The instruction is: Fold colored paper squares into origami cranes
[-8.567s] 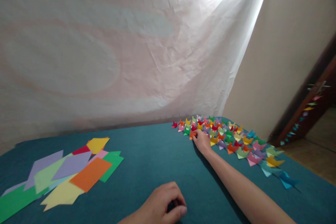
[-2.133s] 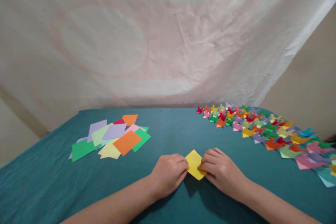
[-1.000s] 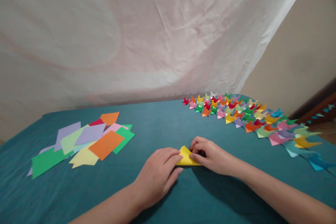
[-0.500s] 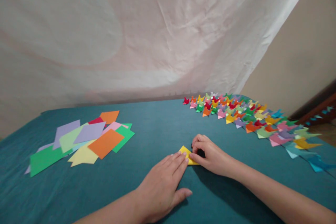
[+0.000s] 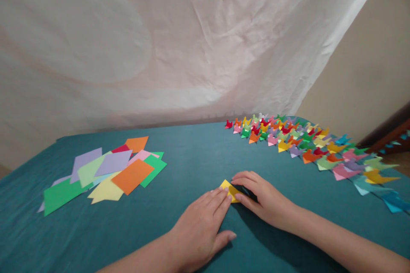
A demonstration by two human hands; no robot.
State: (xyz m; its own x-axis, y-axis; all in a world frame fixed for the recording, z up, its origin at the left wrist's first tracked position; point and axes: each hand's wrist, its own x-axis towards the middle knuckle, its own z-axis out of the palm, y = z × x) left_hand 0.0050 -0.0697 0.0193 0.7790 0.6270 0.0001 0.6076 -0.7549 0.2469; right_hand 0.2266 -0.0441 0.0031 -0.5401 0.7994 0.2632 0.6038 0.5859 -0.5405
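Note:
A small folded piece of yellow paper (image 5: 226, 184) lies on the teal cloth in front of me, one pointed corner facing away. My left hand (image 5: 200, 226) rests flat, its fingertips pressing on the left part of the paper and its thumb stretched out to the side. At the paper's right edge is my right hand (image 5: 264, 198), thumb near the fold and fingers curved forward. Between that thumb and the fingers a slim dark shape (image 5: 249, 194) shows; what it is cannot be made out. My left hand covers part of the paper.
Loose coloured paper sheets (image 5: 133, 177) lie overlapping on the left of the teal cloth (image 5: 192, 162). Rows of small folded paper birds (image 5: 310, 156) stand along the right side. A pale hanging cloth (image 5: 179, 51) closes off the back.
My right hand's fingers have straightened from a tighter curl and reach further forward, showing more of the dark shape. My left hand stays on the paper. The view has shifted slightly.

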